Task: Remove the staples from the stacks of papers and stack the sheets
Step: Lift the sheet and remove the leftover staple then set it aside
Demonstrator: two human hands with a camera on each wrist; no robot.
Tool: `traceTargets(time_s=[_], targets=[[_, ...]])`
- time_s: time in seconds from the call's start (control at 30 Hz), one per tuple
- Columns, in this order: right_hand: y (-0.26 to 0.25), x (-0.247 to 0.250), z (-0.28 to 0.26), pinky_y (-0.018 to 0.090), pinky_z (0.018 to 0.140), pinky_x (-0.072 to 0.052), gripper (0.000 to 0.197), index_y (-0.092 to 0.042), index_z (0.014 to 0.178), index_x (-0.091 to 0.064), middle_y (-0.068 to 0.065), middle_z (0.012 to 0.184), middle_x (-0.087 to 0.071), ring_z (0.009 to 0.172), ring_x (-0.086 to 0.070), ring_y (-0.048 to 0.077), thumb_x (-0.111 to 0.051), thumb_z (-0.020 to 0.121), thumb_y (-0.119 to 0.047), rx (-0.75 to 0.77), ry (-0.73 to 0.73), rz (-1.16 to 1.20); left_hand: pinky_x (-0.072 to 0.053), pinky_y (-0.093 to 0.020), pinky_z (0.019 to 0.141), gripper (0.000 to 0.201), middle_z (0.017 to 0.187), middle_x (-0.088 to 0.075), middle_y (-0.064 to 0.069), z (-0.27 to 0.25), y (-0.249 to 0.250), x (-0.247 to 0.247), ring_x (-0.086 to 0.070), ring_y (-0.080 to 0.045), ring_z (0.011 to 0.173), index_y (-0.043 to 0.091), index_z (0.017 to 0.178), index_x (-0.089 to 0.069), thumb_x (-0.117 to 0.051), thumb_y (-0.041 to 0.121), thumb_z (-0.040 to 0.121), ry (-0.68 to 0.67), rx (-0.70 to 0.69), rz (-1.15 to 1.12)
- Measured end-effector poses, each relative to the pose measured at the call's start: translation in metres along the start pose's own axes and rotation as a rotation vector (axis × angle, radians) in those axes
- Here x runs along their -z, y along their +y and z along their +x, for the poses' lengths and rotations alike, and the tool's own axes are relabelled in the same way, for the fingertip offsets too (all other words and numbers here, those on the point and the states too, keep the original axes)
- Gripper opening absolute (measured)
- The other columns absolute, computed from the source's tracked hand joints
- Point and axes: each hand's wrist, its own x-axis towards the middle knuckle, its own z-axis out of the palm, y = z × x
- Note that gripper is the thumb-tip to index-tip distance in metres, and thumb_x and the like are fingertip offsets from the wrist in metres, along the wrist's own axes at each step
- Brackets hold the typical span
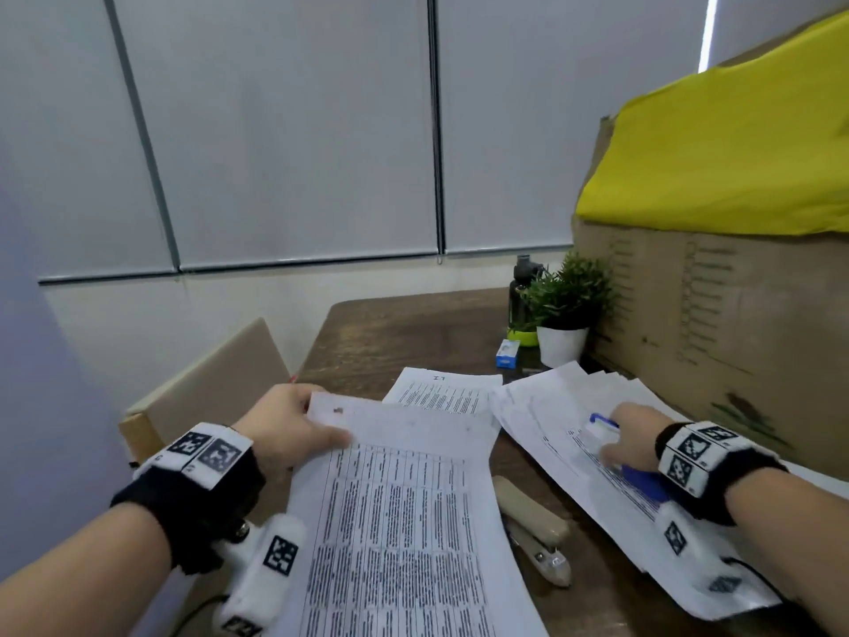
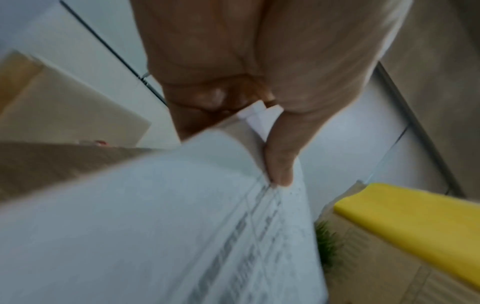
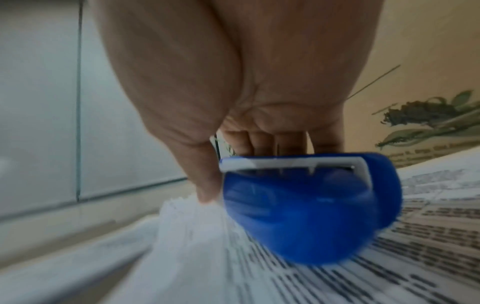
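Note:
A stack of printed papers (image 1: 399, 512) lies in front of me on the wooden table (image 1: 404, 333). My left hand (image 1: 298, 420) pinches its far left corner, thumb on top and fingers underneath. The left wrist view shows the thumb (image 2: 280, 164) pressed on the papers (image 2: 155, 226), with the corner bent up. At the right, loose printed sheets (image 1: 546, 416) lie fanned out. My right hand (image 1: 629, 436) holds a blue and white staple remover (image 1: 643, 482) down on them. In the right wrist view the fingers (image 3: 262, 139) curl over the staple remover (image 3: 311, 205).
A beige stapler (image 1: 533, 526) lies between the two piles. Another printed sheet (image 1: 441, 393) lies farther back. Behind it are a small blue box (image 1: 507, 354), a potted plant (image 1: 563, 314) and a dark bottle (image 1: 521, 291). A cardboard box (image 1: 712, 314) under yellow cloth (image 1: 735, 154) walls the right side.

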Motion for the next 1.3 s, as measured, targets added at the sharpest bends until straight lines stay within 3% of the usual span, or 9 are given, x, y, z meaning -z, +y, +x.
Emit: traceTargets(time_s=[0.2,0.3,0.5,0.63,0.7,0.83,1.03,1.2,1.3], targets=[[-0.008,0.05,-0.053,0.032,0.061,-0.043,0.021,-0.007,0.081,-0.056,0.008,0.07,-0.056,0.062,-0.052,0.02,-0.051,0.096,-0.022,-0.054,0.061,1.767,-0.057,-0.055,0.084,0.018,0.087,-0.077,-0.013,0.006,0.02,0.001,-0.074,-0.033,0.082,0.014,0.092,-0.074,-0.076,0.0,0.08,0.072,-0.019,-0.349],[-0.021,0.067,-0.084,0.027,0.062,-0.048,0.011,-0.012,0.087,-0.053,0.005,0.074,-0.051,0.063,-0.05,0.017,-0.052,0.091,-0.022,0.054,-0.028,2.108,-0.059,-0.046,0.077,0.017,0.085,-0.077,-0.01,-0.002,0.036,0.006,-0.075,-0.026,0.076,0.014,0.094,-0.07,-0.073,0.001,0.083,0.103,-0.07,-0.388],[-0.079,0.053,-0.147,0.023,0.045,-0.043,0.01,-0.006,0.079,-0.052,0.006,0.052,-0.052,0.042,-0.052,0.015,-0.051,0.079,0.004,0.208,-0.195,1.628,-0.058,-0.049,0.082,0.026,0.088,-0.077,-0.008,-0.016,0.055,0.024,-0.075,-0.025,0.08,0.01,0.106,-0.065,-0.072,0.003,0.082,0.118,-0.121,-0.472],[-0.101,0.032,-0.152,0.034,0.066,-0.051,0.025,-0.006,0.088,-0.063,0.013,0.072,-0.064,0.067,-0.06,0.025,-0.05,0.076,0.012,0.228,-0.156,1.414,-0.045,-0.07,0.093,0.07,0.107,-0.074,-0.014,-0.035,0.063,0.039,-0.064,-0.049,0.103,0.015,0.116,-0.062,-0.09,0.038,0.056,0.064,-0.199,-0.527],[-0.108,0.03,-0.152,0.038,0.07,-0.051,0.037,-0.009,0.091,-0.068,0.019,0.083,-0.066,0.073,-0.06,0.028,-0.051,0.061,0.003,0.229,-0.17,1.465,-0.048,-0.063,0.094,0.058,0.106,-0.074,-0.017,-0.045,0.064,0.043,-0.064,-0.049,0.105,0.009,0.114,-0.061,-0.084,0.024,0.063,0.056,-0.257,-0.563],[-0.123,0.035,-0.157,0.03,0.061,-0.052,0.049,-0.008,0.089,-0.07,0.007,0.071,-0.065,0.063,-0.06,0.019,-0.044,0.049,-0.002,0.321,-0.253,1.502,-0.06,-0.024,0.071,0.03,0.1,-0.076,-0.011,-0.053,0.065,0.053,-0.074,-0.015,0.084,0.014,0.101,-0.059,-0.066,0.001,0.075,0.169,-0.303,-0.686],[-0.144,0.065,-0.168,0.05,0.075,-0.052,0.046,-0.007,0.087,-0.07,0.007,0.085,-0.068,0.08,-0.058,0.03,-0.047,0.047,-0.001,0.402,-0.086,1.595,-0.052,-0.039,0.088,0.042,0.112,-0.07,-0.007,-0.069,0.079,0.068,-0.068,-0.019,0.099,0.014,0.126,-0.049,-0.066,0.01,0.088,0.366,-0.338,-0.729],[-0.143,0.054,-0.183,0.03,0.059,-0.045,0.052,-0.012,0.094,-0.069,0.012,0.085,-0.063,0.069,-0.051,0.021,-0.049,0.047,-0.005,0.424,-0.013,1.48,-0.05,-0.045,0.097,0.046,0.111,-0.07,0.001,-0.088,0.05,0.03,-0.066,-0.02,0.105,0.023,0.119,-0.055,-0.073,0.026,0.077,0.381,-0.2,-0.646],[-0.14,0.034,-0.188,0.032,0.058,-0.049,0.053,-0.013,0.095,-0.067,0.022,0.088,-0.062,0.07,-0.053,0.022,-0.051,0.046,-0.005,0.378,-0.069,1.337,-0.053,-0.048,0.094,0.034,0.108,-0.072,0.001,-0.093,0.03,0.015,-0.068,-0.02,0.102,0.03,0.107,-0.059,-0.076,0.02,0.079,0.374,-0.133,-0.593]])
